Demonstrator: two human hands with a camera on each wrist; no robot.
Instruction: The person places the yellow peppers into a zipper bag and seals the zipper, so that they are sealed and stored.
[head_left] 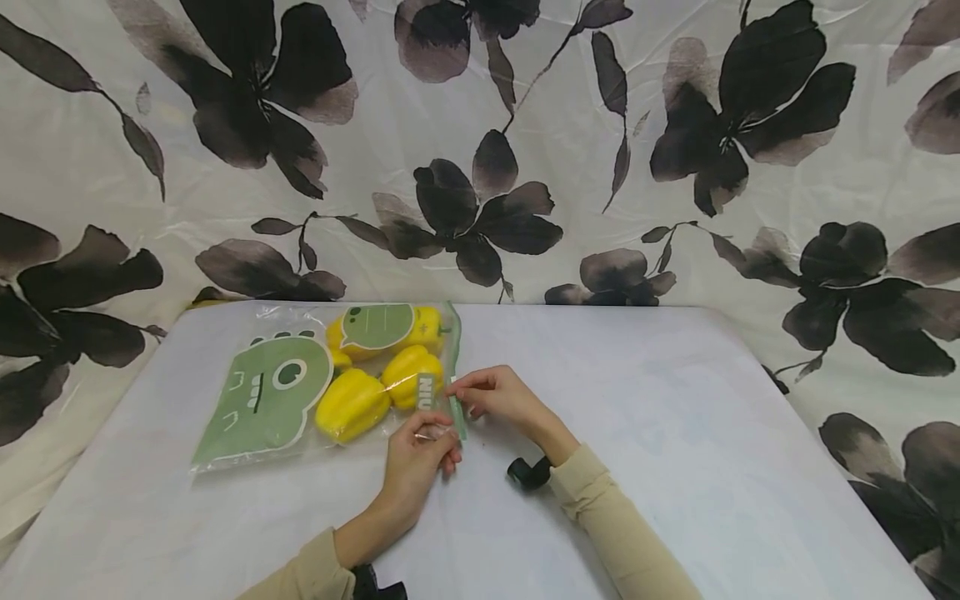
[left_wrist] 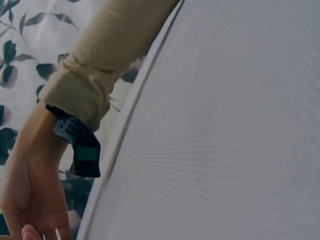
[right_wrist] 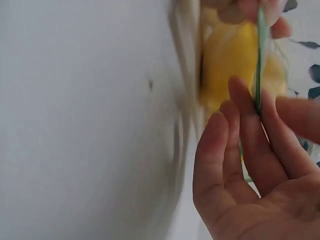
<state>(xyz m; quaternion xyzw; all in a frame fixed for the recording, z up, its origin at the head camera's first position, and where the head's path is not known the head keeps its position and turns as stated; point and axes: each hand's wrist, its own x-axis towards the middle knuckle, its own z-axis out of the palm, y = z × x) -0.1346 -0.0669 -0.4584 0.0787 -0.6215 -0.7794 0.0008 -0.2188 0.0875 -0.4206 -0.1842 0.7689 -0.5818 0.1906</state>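
A clear zip bag [head_left: 258, 417] with a green cartoon face lies on the table, its green zip edge [head_left: 454, 358] towards the right. Several yellow bell peppers [head_left: 352, 406] show through the plastic. My left hand [head_left: 418, 457] pinches the bag by the near end of the zip edge. Farther along that edge, my right hand [head_left: 512, 402] grips the green strip with its fingertips. In the right wrist view, the strip [right_wrist: 259, 65] runs from the left fingertips down between the fingers of my right hand [right_wrist: 255, 165]. The left wrist view shows no bag.
A white cloth covers the table [head_left: 675, 433]. Behind it hangs a curtain [head_left: 600, 150] with dark flowers. Each wrist carries a black strap mount [head_left: 528, 473], below the beige sleeves [head_left: 622, 521].
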